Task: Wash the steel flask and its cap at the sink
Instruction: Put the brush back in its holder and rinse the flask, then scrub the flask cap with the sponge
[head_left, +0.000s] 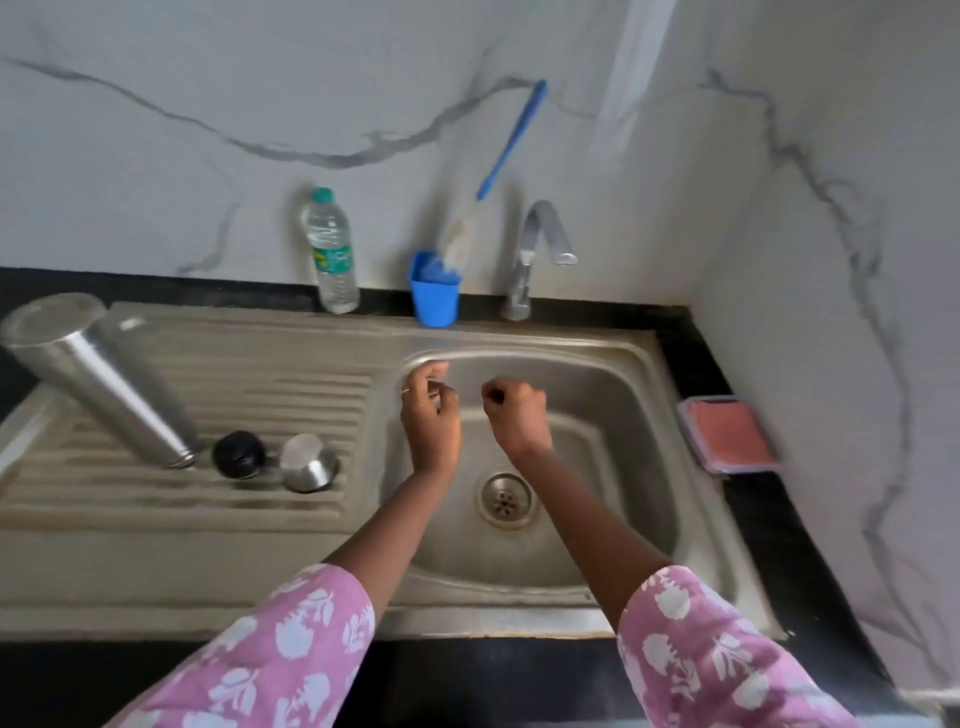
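The steel flask stands upside down on the ribbed draining board, at the left. Beside its mouth sit a black inner stopper and a steel cap, mouth down. Both my hands hover over the sink bowl, well right of the flask. My left hand has its fingers loosely curled and apart, with nothing in it. My right hand is curled into a fist and holds nothing visible.
A steel tap rises behind the bowl. A blue cup holds a blue-handled bottle brush, and a plastic water bottle stands to its left. A pink soap dish sits on the black counter at the right.
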